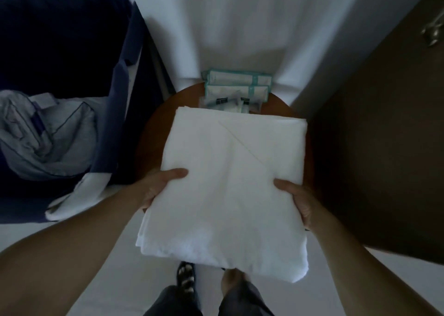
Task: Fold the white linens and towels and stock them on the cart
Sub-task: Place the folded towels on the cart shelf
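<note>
Linen folded, centre frame, over round table | left hand and right hand clasp its side edges, thumbs on top | risk: loose lower layers slipping apart, far edge nudging packets

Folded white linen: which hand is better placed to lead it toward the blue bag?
Left, probably: the left hand grips the folded linen on the side nearest the blue bag; the right hand holds the opposite side.
</note>
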Available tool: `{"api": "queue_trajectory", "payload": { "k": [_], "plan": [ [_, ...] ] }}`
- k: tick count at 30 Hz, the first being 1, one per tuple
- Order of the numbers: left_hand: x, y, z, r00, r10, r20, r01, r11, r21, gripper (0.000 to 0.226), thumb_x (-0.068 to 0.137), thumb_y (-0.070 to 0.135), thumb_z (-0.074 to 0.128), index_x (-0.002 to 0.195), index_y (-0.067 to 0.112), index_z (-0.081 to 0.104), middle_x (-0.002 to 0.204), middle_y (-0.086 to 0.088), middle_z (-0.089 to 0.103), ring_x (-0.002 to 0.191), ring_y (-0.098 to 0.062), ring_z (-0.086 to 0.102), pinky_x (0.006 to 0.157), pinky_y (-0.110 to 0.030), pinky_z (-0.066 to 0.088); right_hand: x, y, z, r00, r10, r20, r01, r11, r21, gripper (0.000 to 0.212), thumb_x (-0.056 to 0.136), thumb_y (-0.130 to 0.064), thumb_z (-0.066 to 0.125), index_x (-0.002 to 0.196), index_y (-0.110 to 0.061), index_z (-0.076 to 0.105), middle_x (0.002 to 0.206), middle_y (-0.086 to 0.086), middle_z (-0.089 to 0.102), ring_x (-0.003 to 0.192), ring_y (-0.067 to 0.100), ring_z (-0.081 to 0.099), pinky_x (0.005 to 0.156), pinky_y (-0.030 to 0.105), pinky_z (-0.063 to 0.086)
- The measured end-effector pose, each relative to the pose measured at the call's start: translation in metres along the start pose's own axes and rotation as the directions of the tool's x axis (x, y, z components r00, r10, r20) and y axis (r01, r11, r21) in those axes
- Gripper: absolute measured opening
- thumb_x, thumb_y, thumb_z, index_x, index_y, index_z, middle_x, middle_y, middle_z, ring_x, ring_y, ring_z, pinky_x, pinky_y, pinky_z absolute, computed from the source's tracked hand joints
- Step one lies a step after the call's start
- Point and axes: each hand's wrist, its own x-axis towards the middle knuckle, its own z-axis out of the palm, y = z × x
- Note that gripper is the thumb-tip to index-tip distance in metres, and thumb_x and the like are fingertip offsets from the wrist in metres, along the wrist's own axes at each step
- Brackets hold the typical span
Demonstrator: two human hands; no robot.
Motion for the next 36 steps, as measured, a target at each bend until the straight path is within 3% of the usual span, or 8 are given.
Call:
{"api": "queue_trajectory", "payload": {
  "k": [6, 9, 12, 15, 21, 24, 30, 36],
  "plan": [
    [-0.063, -0.004, -0.013, 0.988, 0.141, 0.065, -0.143, 0.989, 0.031, 0.084, 0.044, 0.042, 0.096, 0.115, 0.006, 0.069, 0.105, -0.014, 0.074, 0.095, -0.034, 0.072, 0.082, -0.048, 0.059, -0.079, 0.004, 0.006, 0.989, -0.144, -0.040, 0.145, 0.989, 0.023, 0.049, 0.068, -0.018, 0.082, 0.114, -0.011, 0.067, 0.103, 0.017, 0.074, 0.088, 0.037, 0.073, 0.074, 0.049, 0.060],
    [-0.098, -0.009, -0.017, 0.973, 0.200, 0.116, -0.207, 0.977, 0.051, 0.074, 0.049, 0.041, 0.091, 0.112, 0.008, 0.070, 0.102, -0.012, 0.075, 0.090, -0.031, 0.073, 0.070, -0.038, 0.059, -0.127, 0.017, 0.007, 0.974, -0.206, -0.098, 0.209, 0.978, 0.021, 0.046, 0.073, -0.018, 0.081, 0.115, -0.013, 0.066, 0.095, 0.012, 0.076, 0.080, 0.032, 0.075, 0.057, 0.039, 0.060],
    [-0.135, -0.016, -0.019, 0.958, 0.238, 0.158, -0.254, 0.963, 0.093, 0.074, 0.050, 0.042, 0.090, 0.114, 0.010, 0.069, 0.104, -0.012, 0.075, 0.094, -0.033, 0.072, 0.083, -0.043, 0.057, -0.175, 0.035, 0.004, 0.959, -0.237, -0.153, 0.243, 0.970, 0.019, 0.046, 0.070, -0.024, 0.084, 0.112, -0.016, 0.067, 0.090, 0.008, 0.077, 0.074, 0.027, 0.075, 0.050, 0.034, 0.057],
    [-0.172, -0.021, -0.015, 0.943, 0.264, 0.204, -0.296, 0.944, 0.146, 0.075, 0.053, 0.042, 0.091, 0.117, 0.011, 0.068, 0.108, -0.014, 0.074, 0.101, -0.036, 0.069, 0.096, -0.052, 0.052, -0.217, 0.055, -0.005, 0.954, -0.234, -0.187, 0.241, 0.970, 0.016, 0.057, 0.063, -0.028, 0.087, 0.114, -0.012, 0.068, 0.092, 0.010, 0.077, 0.078, 0.029, 0.075, 0.055, 0.035, 0.059],
    [-0.229, -0.037, 0.015, 0.917, 0.247, 0.314, -0.327, 0.916, 0.233, 0.062, 0.064, 0.040, 0.085, 0.117, 0.011, 0.069, 0.107, -0.016, 0.073, 0.097, -0.038, 0.071, 0.091, -0.051, 0.054, -0.290, 0.093, -0.040, 0.943, -0.215, -0.253, 0.233, 0.971, 0.046, 0.082, 0.039, -0.040, 0.093, 0.113, -0.012, 0.070, 0.096, 0.013, 0.076, 0.083, 0.034, 0.074, 0.067, 0.042, 0.060],
    [-0.250, -0.047, 0.045, 0.898, 0.248, 0.362, -0.348, 0.905, 0.243, 0.059, 0.068, 0.036, 0.082, 0.117, 0.009, 0.068, 0.108, -0.019, 0.072, 0.098, -0.041, 0.070, 0.093, -0.054, 0.053, -0.322, 0.111, -0.065, 0.935, -0.219, -0.279, 0.253, 0.963, 0.090, 0.077, 0.043, -0.036, 0.091, 0.113, -0.010, 0.069, 0.095, 0.015, 0.076, 0.081, 0.035, 0.074, 0.060, 0.041, 0.059],
    [-0.282, -0.070, 0.143, 0.856, 0.282, 0.434, -0.429, 0.856, 0.289, 0.057, 0.067, 0.035, 0.083, 0.116, 0.009, 0.069, 0.108, -0.017, 0.073, 0.098, -0.039, 0.070, 0.094, -0.056, 0.052, -0.383, 0.141, -0.151, 0.891, -0.223, -0.396, 0.291, 0.949, 0.120, 0.052, 0.067, -0.030, 0.083, 0.112, -0.008, 0.069, 0.093, 0.015, 0.076, 0.080, 0.033, 0.074, 0.067, 0.040, 0.059],
    [-0.321, -0.109, 0.287, 0.795, 0.260, 0.548, -0.472, 0.832, 0.290, 0.060, 0.067, 0.034, 0.082, 0.119, 0.008, 0.068, 0.114, -0.020, 0.070, 0.104, -0.042, 0.067, 0.095, -0.056, 0.051, -0.457, 0.164, -0.282, 0.841, -0.219, -0.495, 0.329, 0.933, 0.148, 0.047, 0.067, -0.031, 0.084, 0.103, -0.006, 0.069, 0.084, 0.013, 0.076, 0.071, 0.029, 0.074, 0.058, 0.034, 0.058]
  ]
}}
